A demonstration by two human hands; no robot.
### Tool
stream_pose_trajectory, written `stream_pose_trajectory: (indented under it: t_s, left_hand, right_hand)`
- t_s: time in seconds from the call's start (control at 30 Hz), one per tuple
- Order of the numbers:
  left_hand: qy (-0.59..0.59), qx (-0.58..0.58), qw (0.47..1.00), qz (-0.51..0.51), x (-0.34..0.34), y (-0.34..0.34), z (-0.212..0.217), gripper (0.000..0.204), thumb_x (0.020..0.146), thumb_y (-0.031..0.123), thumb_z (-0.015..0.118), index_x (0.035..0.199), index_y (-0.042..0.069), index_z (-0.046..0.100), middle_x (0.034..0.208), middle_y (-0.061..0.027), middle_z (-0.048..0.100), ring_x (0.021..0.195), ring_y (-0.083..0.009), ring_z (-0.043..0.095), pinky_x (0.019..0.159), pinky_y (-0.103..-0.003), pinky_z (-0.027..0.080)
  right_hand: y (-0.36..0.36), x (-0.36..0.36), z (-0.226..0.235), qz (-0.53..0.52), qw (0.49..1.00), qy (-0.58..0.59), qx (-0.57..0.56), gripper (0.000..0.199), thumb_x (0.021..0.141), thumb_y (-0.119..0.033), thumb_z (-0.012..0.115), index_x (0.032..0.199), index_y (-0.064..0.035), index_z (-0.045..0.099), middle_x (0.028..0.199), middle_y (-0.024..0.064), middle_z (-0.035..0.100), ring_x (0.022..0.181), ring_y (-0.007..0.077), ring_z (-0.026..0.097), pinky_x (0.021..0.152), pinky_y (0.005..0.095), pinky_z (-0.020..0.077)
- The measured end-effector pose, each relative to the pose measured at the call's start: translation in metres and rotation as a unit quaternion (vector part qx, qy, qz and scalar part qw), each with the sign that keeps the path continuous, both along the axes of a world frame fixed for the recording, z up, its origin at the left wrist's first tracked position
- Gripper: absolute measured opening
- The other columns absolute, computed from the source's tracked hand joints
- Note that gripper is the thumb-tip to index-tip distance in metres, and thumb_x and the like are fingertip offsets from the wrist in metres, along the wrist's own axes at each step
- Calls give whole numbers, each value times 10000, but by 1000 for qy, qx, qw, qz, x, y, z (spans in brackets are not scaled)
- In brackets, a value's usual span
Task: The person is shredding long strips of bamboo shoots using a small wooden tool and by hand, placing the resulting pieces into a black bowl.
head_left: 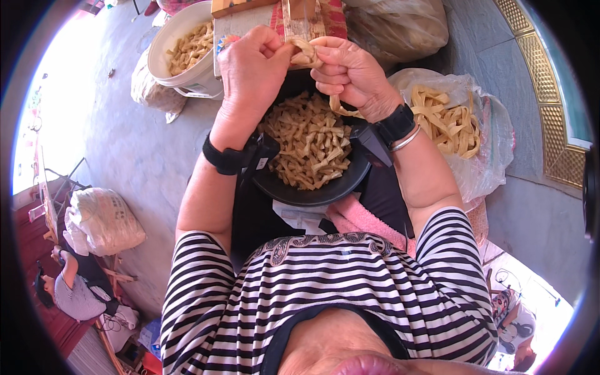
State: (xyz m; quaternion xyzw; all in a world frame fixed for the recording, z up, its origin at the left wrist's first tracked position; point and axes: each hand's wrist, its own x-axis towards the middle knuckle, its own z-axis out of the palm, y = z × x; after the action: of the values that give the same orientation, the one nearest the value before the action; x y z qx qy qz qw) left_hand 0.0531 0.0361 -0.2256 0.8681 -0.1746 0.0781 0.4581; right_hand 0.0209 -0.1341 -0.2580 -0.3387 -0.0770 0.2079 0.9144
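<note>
Between my hands, above a black basin (pixel 294 199), is a tan strip of what looks like tofu skin (pixel 305 55), looped over itself. My left hand (pixel 250 72) pinches the loop from the left, thumb against fingertips. From the other side my right hand (pixel 357 76) grips the same strip with curled fingers, and a tail of it hangs below the palm toward the wrist. The basin sits at my lap, holding a heap of small knotted tofu skin pieces (pixel 312 140). Beyond my right wrist, long loose strips (pixel 445 119) lie in an opened clear plastic bag (pixel 490 140).
At the far left stands a white bucket (pixel 157 59) of knotted pieces. A low board (pixel 240 28) with a wooden block is ahead. Full plastic sacks (pixel 397 28) stand far right; another sack (pixel 109 219) is at left. Two other people (pixel 78 290) are near the lower edges.
</note>
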Motion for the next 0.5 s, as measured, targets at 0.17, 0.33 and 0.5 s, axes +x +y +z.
stream_pose_trajectory:
  t_s: [0.17, 0.33, 0.5]
  left_hand:
    - [74, -140, 972, -173, 9, 10, -10, 178, 779, 176, 663, 799, 4, 624, 633, 26, 556, 548, -44, 510, 511, -197, 420]
    - [206, -35, 953, -219, 9, 15, 5, 255, 849, 251, 593, 754, 15, 608, 582, 23, 516, 484, -32, 453, 458, -168, 365]
    - [340, -283, 854, -274, 16, 31, 8, 228, 851, 126, 535, 637, 55, 495, 484, 33, 371, 403, -50, 315, 384, -190, 253]
  right_hand:
    - [7, -2, 7, -83, 994, -7, -71, 109, 891, -88, 533, 962, -8, 556, 563, -68, 364, 438, 17, 285, 413, 183, 271]
    - [4, -2, 1, -58, 993, -43, -95, 151, 880, -104, 544, 1000, -13, 552, 571, -70, 386, 436, 18, 290, 412, 179, 269]
    - [-8, -3, 13, -112, 943, -155, -271, 125, 867, -130, 567, 906, -16, 603, 602, -55, 462, 447, 6, 334, 408, 172, 272]
